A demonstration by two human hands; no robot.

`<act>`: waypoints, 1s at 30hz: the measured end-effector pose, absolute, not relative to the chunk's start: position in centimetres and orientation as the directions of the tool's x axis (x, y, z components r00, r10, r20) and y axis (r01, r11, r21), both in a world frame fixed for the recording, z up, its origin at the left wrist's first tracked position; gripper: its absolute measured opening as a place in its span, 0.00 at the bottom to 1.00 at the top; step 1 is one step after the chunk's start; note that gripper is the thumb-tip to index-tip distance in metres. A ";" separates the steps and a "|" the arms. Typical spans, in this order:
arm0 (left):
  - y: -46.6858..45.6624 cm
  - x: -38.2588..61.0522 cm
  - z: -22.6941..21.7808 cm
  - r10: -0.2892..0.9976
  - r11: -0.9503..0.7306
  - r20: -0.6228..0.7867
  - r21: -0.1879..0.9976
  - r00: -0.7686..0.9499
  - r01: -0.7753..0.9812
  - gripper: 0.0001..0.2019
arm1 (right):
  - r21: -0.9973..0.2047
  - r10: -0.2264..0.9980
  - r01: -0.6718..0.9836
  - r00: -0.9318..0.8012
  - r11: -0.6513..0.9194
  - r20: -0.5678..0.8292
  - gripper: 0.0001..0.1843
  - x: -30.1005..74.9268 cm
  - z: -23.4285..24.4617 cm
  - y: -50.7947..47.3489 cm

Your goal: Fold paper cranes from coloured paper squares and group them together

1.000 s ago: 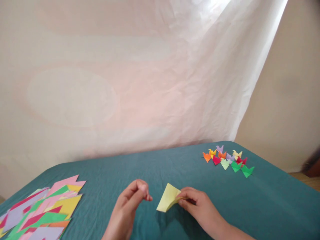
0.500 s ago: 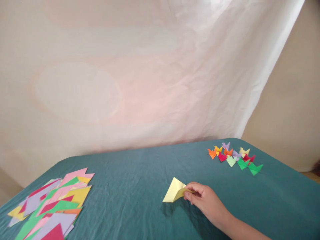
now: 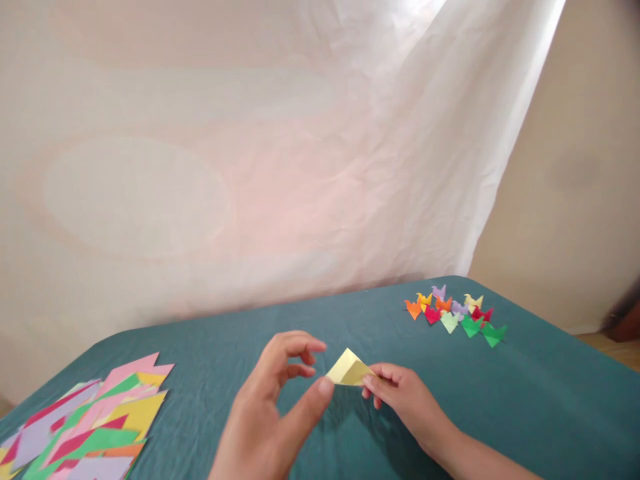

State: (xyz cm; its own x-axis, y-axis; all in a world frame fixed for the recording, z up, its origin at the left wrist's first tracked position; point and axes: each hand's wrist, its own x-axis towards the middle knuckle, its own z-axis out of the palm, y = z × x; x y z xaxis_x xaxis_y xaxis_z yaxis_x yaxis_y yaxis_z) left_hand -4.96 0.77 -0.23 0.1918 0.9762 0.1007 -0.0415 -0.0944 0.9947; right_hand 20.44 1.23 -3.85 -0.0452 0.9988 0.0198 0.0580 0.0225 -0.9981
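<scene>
My right hand (image 3: 405, 399) pinches the right corner of a folded pale yellow paper (image 3: 349, 369), lifted a little above the teal tablecloth (image 3: 550, 400). My left hand (image 3: 273, 407) is raised just left of the paper, fingers curled and apart, thumb tip close to the paper's left corner. It holds nothing. The paper is folded into a triangle-like shape.
A spread pile of coloured paper sheets (image 3: 90, 423) lies at the left edge of the table. Several small folded paper figures (image 3: 457, 315) in many colours sit at the far right. A white sheet (image 3: 250, 167) hangs behind the table.
My left hand, out of view half a second ago, has come back up beside the yellow paper. The right hand has lifted and turned the paper slightly.
</scene>
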 end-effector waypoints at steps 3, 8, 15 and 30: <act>3.4 -1.1 1.8 0.950 -0.182 0.099 0.947 0.297 0.263 0.19 | -0.999 0.999 0.029 -0.041 0.022 0.021 0.21 20.5 -4.1 1.3; 3.4 1.5 -0.5 0.935 -0.151 0.040 0.945 0.353 0.291 0.08 | -0.995 0.994 0.083 -0.101 0.058 0.050 0.20 20.3 -4.5 1.2; 2.8 2.3 -1.0 0.969 0.045 -0.072 0.992 0.237 0.118 0.12 | -0.994 0.992 0.065 -0.094 0.085 0.079 0.17 19.8 -4.0 0.8; 2.5 2.4 -2.2 0.948 0.001 -0.048 0.989 0.316 0.150 0.05 | -0.961 0.997 0.271 -0.054 0.061 0.048 0.08 19.0 -3.6 0.4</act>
